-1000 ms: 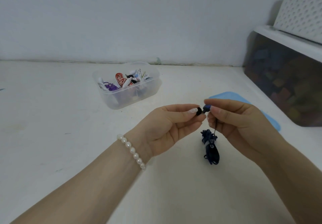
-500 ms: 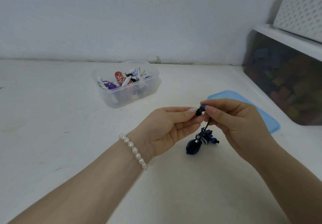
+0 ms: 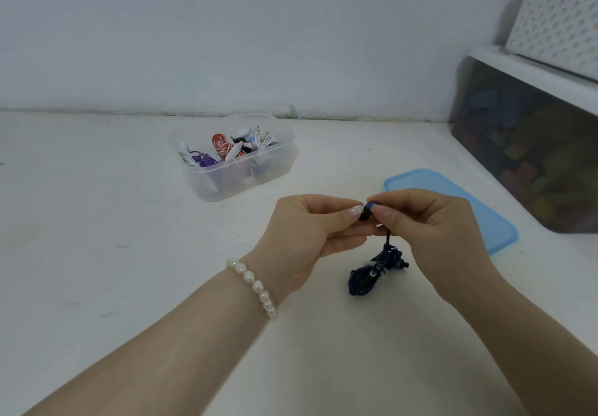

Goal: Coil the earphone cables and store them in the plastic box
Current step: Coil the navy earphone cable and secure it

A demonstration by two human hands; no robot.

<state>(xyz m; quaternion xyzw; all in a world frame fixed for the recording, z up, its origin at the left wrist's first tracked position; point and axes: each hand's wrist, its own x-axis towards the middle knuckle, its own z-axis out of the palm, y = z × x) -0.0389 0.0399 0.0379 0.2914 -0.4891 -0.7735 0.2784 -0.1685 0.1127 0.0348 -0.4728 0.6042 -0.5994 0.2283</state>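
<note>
A person's two bare hands meet above a white tabletop (image 3: 97, 253), working a dark blue earphone set. The left hand (image 3: 310, 231), a string of white pearl beads (image 3: 254, 286) round its wrist, curls its fingers and pinches a small black earbud tip (image 3: 364, 214) between thumb and forefinger. The right hand (image 3: 430, 231) faces it, fingertips pressed together on the same bud's blue-banded body (image 3: 371, 204), so that both hands grip one small piece between them. From that pinch a thin dark cord drops straight down to a loosely wound bundle of dark blue earphone cable (image 3: 372, 273), which hangs below and between the two hands, just beside the heel of the right palm; whether the bundle touches the tabletop cannot be told. Beyond the hands, well apart from them toward the wall, stands a clear, round-cornered plastic box (image 3: 275, 169) holding several coiled earphones in purple, red-and-white, white and black. Its flat, light blue plastic lid (image 3: 479, 218) lies on the tabletop to the right, partly hidden behind the right hand. At the far right edge sits a large smoky translucent storage bin (image 3: 534, 156) with a white perforated basket (image 3: 556, 23) on top.
</note>
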